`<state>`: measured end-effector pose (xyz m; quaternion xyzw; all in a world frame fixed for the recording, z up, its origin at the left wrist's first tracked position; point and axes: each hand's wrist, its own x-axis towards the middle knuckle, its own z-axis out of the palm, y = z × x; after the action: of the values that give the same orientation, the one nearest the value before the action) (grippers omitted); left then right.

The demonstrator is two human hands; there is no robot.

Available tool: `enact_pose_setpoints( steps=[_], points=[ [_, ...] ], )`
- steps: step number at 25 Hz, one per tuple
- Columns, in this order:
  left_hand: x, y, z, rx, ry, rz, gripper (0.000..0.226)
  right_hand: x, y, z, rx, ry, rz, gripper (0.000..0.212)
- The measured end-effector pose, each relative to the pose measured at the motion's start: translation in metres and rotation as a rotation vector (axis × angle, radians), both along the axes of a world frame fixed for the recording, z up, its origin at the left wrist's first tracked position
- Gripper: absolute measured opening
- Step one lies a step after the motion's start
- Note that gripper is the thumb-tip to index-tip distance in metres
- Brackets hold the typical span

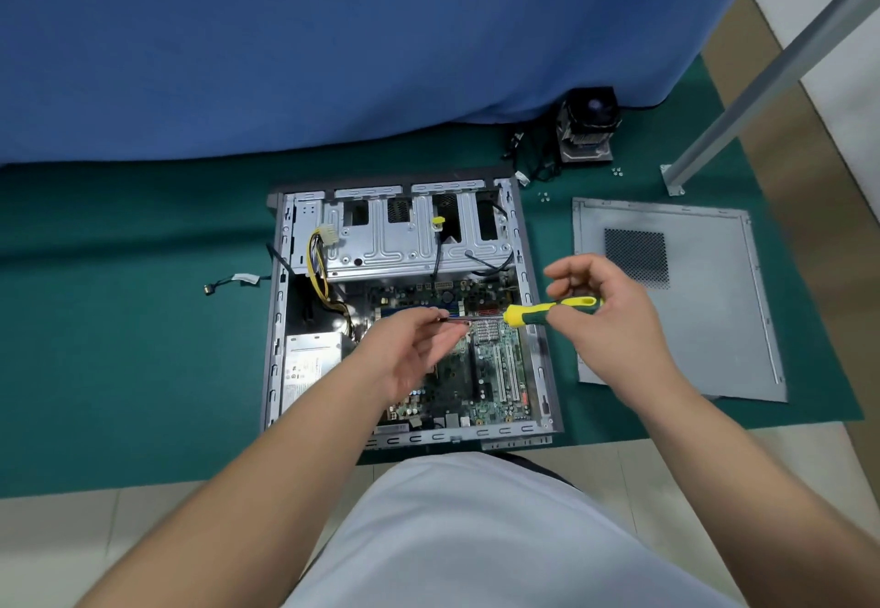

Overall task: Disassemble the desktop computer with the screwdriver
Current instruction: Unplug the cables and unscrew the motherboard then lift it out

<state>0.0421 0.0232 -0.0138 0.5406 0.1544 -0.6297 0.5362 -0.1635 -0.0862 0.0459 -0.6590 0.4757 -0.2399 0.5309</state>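
An open desktop computer case [281, 321] lies on its side on a green mat, showing the motherboard [495, 369], a grey power supply [309, 364] and a metal drive cage [409, 240]. Above the motherboard my right hand [605, 321] grips the yellow-green handle of a screwdriver [538, 312], held level with its shaft pointing left. My left hand [414, 350] has its fingertips at the shaft's tip; whether they pinch a screw there is too small to tell.
The removed side panel [690, 336] lies right of the case. A CPU cooler with fan [588, 131] and loose cables [528, 159] sit behind, with small screws [617, 172] nearby. A blue cloth [333, 45] hangs at the back. A metal leg [762, 83] stands right.
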Motion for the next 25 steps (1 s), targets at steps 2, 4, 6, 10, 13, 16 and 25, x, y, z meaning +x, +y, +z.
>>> enact_pose_setpoints(
  steps=[2,4,6,10,13,16,25],
  points=[
    [0.001,-0.003,0.001,0.024,-0.031,0.019,0.018,0.002,-0.003,-0.002,0.008,-0.005,0.0,0.042],
    [0.003,-0.005,0.002,0.046,-0.055,0.032,0.017,0.005,-0.006,-0.004,0.004,-0.005,-0.006,0.039],
    [0.005,-0.007,0.003,0.049,-0.065,0.049,0.017,0.007,-0.009,-0.005,0.04,-0.063,-0.038,0.036],
    [0.01,-0.01,0.008,0.017,-0.059,0.073,0.018,0.016,-0.014,-0.005,0.442,-0.505,-0.14,0.025],
    [0.012,-0.01,0.011,0.003,-0.081,0.068,0.018,0.023,-0.016,-0.01,0.537,-0.565,-0.106,0.033],
    [0.016,-0.007,0.012,-0.009,-0.112,0.035,0.019,0.029,-0.02,-0.007,0.542,-0.577,-0.079,0.015],
    [0.016,-0.024,0.028,-0.074,-0.22,-0.114,0.02,0.043,-0.071,0.048,-0.273,-0.368,-0.001,0.01]
  ],
)
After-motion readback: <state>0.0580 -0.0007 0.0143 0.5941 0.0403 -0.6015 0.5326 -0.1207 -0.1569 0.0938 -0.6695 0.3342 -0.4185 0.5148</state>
